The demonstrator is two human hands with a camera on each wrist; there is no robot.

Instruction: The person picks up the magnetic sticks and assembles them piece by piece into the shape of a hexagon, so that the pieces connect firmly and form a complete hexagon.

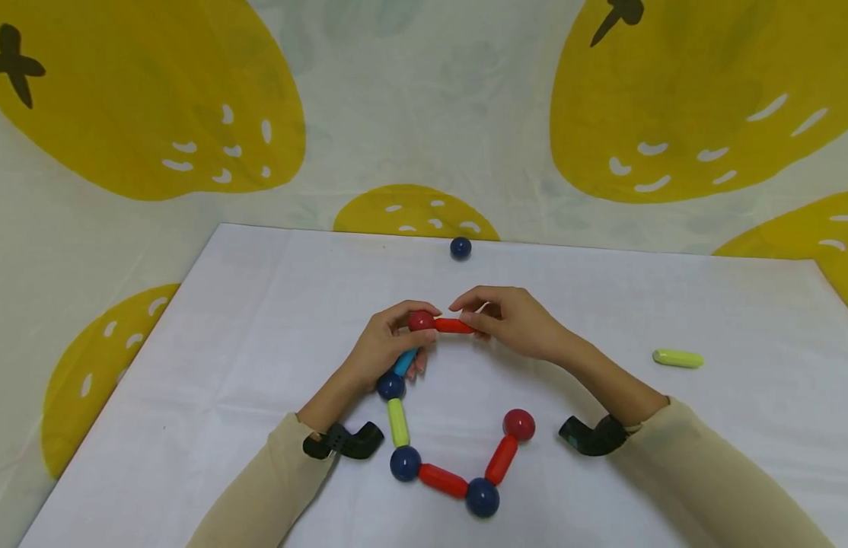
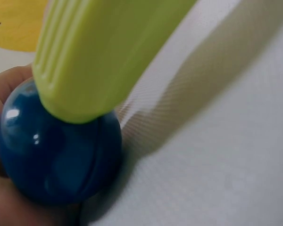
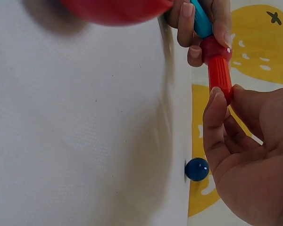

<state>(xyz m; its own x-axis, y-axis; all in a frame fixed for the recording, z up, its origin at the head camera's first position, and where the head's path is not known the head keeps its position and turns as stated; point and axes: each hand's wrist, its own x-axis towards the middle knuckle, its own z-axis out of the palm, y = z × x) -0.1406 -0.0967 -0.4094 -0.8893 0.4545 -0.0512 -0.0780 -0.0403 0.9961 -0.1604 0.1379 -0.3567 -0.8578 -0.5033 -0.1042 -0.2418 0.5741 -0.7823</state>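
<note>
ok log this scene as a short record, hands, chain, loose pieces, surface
left hand: grips glossy red plastic-looking ball
right hand: pinches ribbed red plastic-looking rod, one end against that ball
chain onward from ball: light-blue rod, dark-blue ball, lime-green rod, second dark-blue ball, second red rod, third dark-blue ball, third red rod, second red ball
loose: fourth dark-blue ball near far edge; second lime-green rod, right side
surface: white tabletop
</note>
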